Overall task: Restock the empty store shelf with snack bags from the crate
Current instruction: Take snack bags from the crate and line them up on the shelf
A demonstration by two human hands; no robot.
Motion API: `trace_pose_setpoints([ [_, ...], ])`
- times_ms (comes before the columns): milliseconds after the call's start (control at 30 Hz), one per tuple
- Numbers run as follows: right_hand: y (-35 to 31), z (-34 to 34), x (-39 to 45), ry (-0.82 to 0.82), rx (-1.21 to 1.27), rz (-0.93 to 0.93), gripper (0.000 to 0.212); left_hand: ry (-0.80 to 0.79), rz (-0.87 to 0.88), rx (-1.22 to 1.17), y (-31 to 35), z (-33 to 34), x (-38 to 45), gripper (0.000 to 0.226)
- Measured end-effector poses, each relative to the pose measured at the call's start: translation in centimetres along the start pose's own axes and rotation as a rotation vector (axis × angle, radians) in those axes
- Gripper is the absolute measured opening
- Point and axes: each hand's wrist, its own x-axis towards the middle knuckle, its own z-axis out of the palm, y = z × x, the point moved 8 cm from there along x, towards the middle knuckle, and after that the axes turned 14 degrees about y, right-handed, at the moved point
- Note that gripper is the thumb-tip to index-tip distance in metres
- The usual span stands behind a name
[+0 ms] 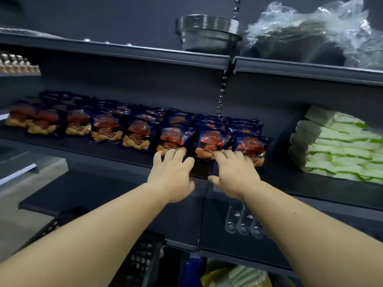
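A dark shelf [87, 149] holds rows of dark blue and red snack bags [105, 126] from the left end to the middle upright. My left hand [172, 177] lies flat with fingers spread, its fingertips touching the bottom of one front bag [173, 137]. My right hand [236, 172] is spread the same way, its fingertips on the lower edge of the two rightmost front bags [213, 141] [252, 145]. Neither hand grips a bag. The black plastic crate [143, 259] stands low, below my left forearm; its contents are hidden.
White and green stacked packs [339, 148] fill the shelf section to the right. Above sit a metal bowl stack [207, 32] and crumpled clear plastic [315, 32]. Clear glasses [242, 220] stand on the shelf below. Yellow and blue packets [226, 274] lie at the bottom.
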Motion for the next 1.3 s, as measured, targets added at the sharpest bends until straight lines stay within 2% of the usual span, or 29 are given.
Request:
trace_pose_setpoints([
  [167, -10.6, 2.0, 2.4, -0.033, 0.061, -0.051, 0.065, -0.068, -0.075, 0.051, -9.7, -0.1, -3.8, 0.055],
  [300, -18.7, 3.2, 3.7, -0.034, 0.111, -0.078, 0.061, -0.084, -0.112, 0.096, -16.7, -0.4, -6.5, 0.047],
  [533, -27.0, 5.3, 4.1, -0.052, 0.164, -0.064, 0.042, -0.173, -0.143, 0.082, -24.5, 0.5, -10.4, 0.034],
  [767, -28.9, 10.3, 2.8, -0.151, 0.199, -0.023, 0.037, -0.276, -0.158, 0.003, -27.1, 5.5, -12.9, 0.034],
  [1100, -28.1, 19.0, 3.7, -0.218, 0.28, 0.024, 0.042, -0.446, -0.118, 0.011, -28.0, 13.4, -13.2, 0.035],
  [1300, -27.9, 24.5, 3.4, -0.315, 0.288, 0.024, 0.041, -0.53, -0.149, -0.02, -29.0, 18.5, -13.7, 0.041],
])
